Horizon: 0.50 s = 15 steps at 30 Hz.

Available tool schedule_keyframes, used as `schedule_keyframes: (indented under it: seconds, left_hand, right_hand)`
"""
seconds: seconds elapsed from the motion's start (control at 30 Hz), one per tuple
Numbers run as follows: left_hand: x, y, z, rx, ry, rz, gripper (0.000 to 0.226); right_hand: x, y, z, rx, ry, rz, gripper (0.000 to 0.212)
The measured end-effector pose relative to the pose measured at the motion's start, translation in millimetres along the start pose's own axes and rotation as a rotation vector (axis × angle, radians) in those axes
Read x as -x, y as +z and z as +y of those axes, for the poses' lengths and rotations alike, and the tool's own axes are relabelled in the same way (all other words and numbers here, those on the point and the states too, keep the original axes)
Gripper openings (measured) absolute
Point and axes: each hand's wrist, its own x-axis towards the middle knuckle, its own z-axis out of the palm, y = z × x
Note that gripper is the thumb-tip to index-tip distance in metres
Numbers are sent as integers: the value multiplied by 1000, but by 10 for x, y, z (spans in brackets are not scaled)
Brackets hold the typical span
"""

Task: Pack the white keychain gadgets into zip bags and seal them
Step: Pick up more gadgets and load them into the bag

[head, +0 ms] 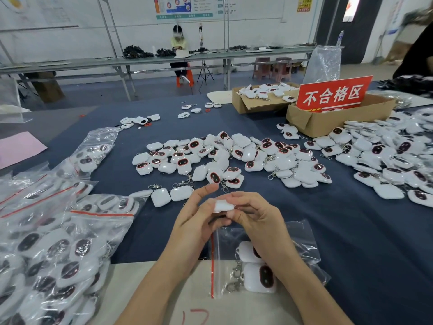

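White keychain gadget [223, 205] is pinched between the curled fingers of the left hand [196, 224] and right hand [260, 221]. Directly beneath this grip lies a zip bag [298, 233] containing two more gadgets [260, 277].

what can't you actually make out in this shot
Head view:
- held gadget: its face, covered by the left hand and right hand
- zip bag: gadget count, the right wrist covers the top
- cardboard box: contents, behind the red sign
- wall poster: text too small
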Motion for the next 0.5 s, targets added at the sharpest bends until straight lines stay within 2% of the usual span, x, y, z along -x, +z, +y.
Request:
schedule_keyframes:
  seconds: [0.13, 0.3, 0.5]
  left_hand:
    - [9, 3, -36, -292, 44, 19, 52]
    - [8, 76, -34, -342, 72, 48, 44]
    - [13, 75, -64, -352, 69, 56, 38]
  right_hand:
    - [0, -9, 11, 60, 120, 11, 27]
    - [-12, -29, -20, 82, 160, 42, 36]
    - [13, -59, -53, 35, 177, 75, 20]
